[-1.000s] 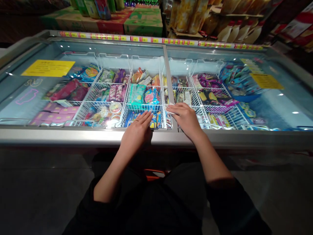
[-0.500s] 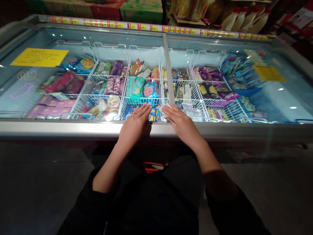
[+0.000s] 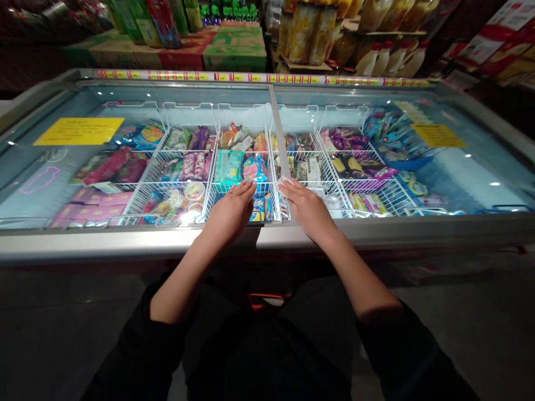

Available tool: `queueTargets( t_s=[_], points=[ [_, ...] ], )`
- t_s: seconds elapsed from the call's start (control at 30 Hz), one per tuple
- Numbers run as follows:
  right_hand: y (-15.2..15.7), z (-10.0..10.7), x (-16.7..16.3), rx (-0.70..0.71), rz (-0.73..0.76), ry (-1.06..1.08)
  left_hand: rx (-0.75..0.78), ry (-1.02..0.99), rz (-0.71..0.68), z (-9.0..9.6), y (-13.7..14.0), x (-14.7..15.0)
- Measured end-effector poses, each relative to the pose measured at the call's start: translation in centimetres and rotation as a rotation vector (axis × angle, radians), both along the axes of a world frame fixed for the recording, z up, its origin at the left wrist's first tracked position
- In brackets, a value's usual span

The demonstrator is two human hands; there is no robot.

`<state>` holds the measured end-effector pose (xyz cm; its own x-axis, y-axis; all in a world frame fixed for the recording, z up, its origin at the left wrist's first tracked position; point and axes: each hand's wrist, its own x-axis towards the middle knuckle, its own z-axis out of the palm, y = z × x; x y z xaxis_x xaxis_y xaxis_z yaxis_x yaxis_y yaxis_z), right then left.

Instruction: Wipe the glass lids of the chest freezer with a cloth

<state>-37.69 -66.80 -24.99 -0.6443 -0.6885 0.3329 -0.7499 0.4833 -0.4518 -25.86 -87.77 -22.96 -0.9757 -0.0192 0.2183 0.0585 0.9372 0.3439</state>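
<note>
My left hand [image 3: 233, 210] lies flat on the glass lid [image 3: 137, 120] of a chest freezer, fingers stretched forward and nothing seen in them. Beside it, my right hand [image 3: 310, 210] presses a piece of white cloth or tissue [image 3: 285, 181] against the glass by the metal divider bar [image 3: 279, 128]. Most of that cloth is hidden under the fingers. Beneath the glass, wire baskets [image 3: 240, 187] hold packaged frozen treats, among them a teal bag [image 3: 229, 165] and a blue-and-pink bag [image 3: 254, 167] just ahead of my left fingertips.
The freezer's metal front rim [image 3: 125, 240] runs below my wrists. Yellow notices [image 3: 79, 131] are on the glass at both sides. Price labels [image 3: 234, 77] line the back edge. Behind stand cardboard boxes [image 3: 234, 50], bottles [image 3: 163, 22] and jars [image 3: 303, 33].
Both hands have slid slightly farther forward over the glass, the white cloth moving with my right hand. My view has tilted up, showing more of the shelves behind.
</note>
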Motion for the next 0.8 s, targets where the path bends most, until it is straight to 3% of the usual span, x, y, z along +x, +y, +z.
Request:
queueTargets(
  t_s=[0.1, 0.27, 0.47, 0.57, 0.8],
  points=[
    [-1.2, -0.2, 0.5, 0.045, 0.032, 0.015, -0.010, -0.007, -0.021, 0.7, -1.3, -2.8],
    [-3.8, 0.5, -3.5, 0.061, -0.029, -0.013, -0.084, -0.046, -0.037, 1.4, -2.2, -7.2],
    [-2.1, 0.2, -2.0, 0.095, -0.049, 0.057, -0.128, -0.054, -0.035, 1.4, -3.1, -11.0],
    [-2.3, -0.1, -1.6, 0.123, -0.015, 0.067, -0.118, -0.051, -0.019, 0.6, -3.7, -12.3],
    [-4.8, 0.3, -7.1, 0.102, -0.093, 0.036, -0.076, -0.026, -0.041, -1.0, -4.7, -12.4]
  ],
)
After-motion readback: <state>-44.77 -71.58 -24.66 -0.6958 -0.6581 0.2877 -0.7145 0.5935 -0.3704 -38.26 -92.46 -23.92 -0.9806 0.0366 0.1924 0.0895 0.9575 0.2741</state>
